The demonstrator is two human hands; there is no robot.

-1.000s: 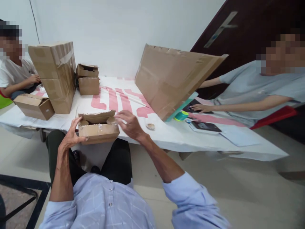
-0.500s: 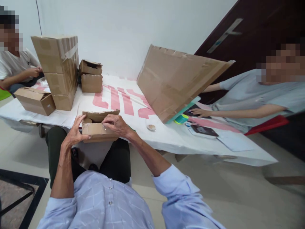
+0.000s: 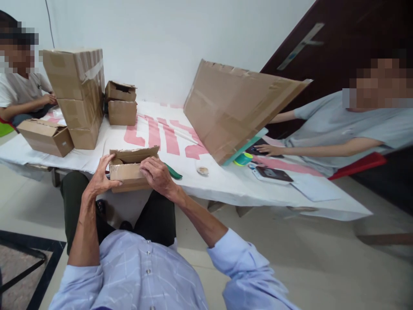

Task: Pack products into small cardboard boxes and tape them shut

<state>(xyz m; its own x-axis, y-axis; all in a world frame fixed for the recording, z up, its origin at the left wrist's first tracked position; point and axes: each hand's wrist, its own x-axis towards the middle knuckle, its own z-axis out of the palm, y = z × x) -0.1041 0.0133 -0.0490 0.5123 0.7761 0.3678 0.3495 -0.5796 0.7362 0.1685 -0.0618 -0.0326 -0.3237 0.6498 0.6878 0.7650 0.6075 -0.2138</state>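
A small cardboard box with its top flaps raised sits at the table's near edge, in front of my body. My left hand grips its left end, thumb on the front face and fingers over the top edge. At the front right of the box, my right hand has its fingers pinched together against the upper edge; what lies between them is too small to make out. Just beyond that hand, a green curved object rests on the cloth, partly hidden. The inside of the box is in shadow.
Stacked cartons, a low carton and two small boxes stand left. A large cardboard panel leans at right, near a green tape roll, a phone and a small round item. Two people sit at the sides.
My right hand has turned and shifted slightly along the box's front edge, showing more of the green object. The left hand keeps its grip. The view has shifted a little.
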